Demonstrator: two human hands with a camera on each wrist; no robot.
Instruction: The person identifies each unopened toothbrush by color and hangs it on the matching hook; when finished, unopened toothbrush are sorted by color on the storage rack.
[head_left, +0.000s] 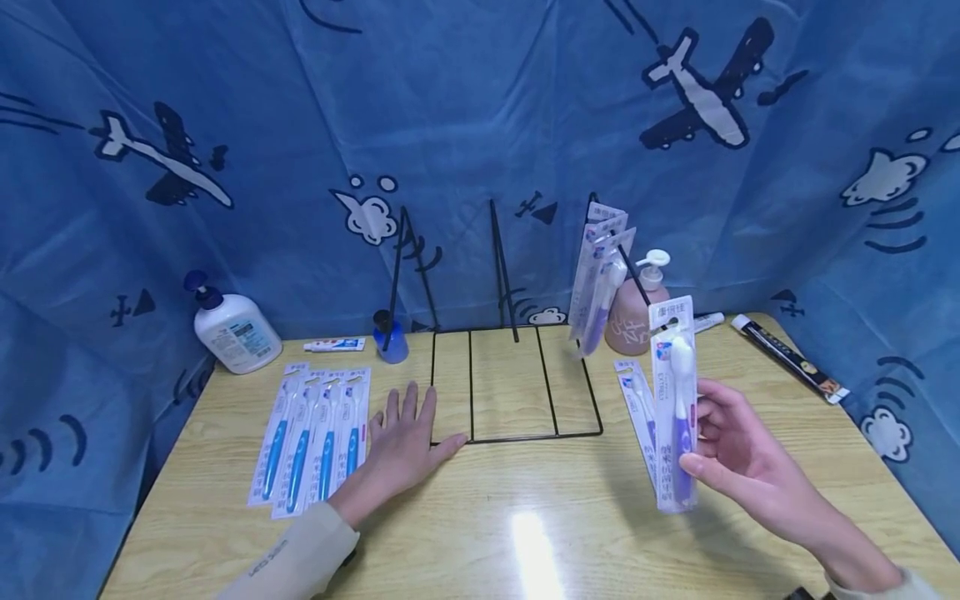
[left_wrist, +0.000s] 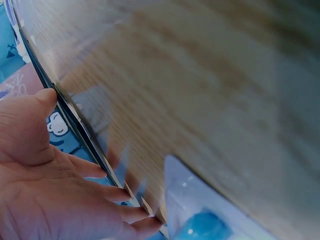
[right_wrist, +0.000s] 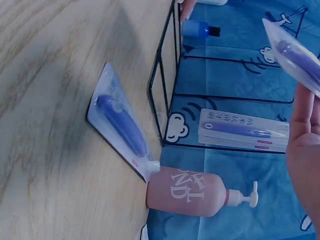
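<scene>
Head view: the right hand [head_left: 746,473] pinches a packaged purple toothbrush [head_left: 681,400], long axis upright, its holed end above that hand and seemingly at the tip of the nearer prong [head_left: 632,271]; whether threaded, I can't tell. The rack [head_left: 470,383] stands between the hands; the left hand [head_left: 405,440] lies spread, holding nothing.

Left wrist view: fingers extended, unloaded.

Right wrist view: matching packs [right_wrist: 242,131] hang beyond the right hand.

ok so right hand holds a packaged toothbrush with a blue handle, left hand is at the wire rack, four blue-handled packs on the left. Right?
Handle colour is wrong: the packaged toothbrush in the right hand has a purple handle, per the head view. Rest stands: left hand at the wire rack, four blue-handled packs on the left.
</scene>
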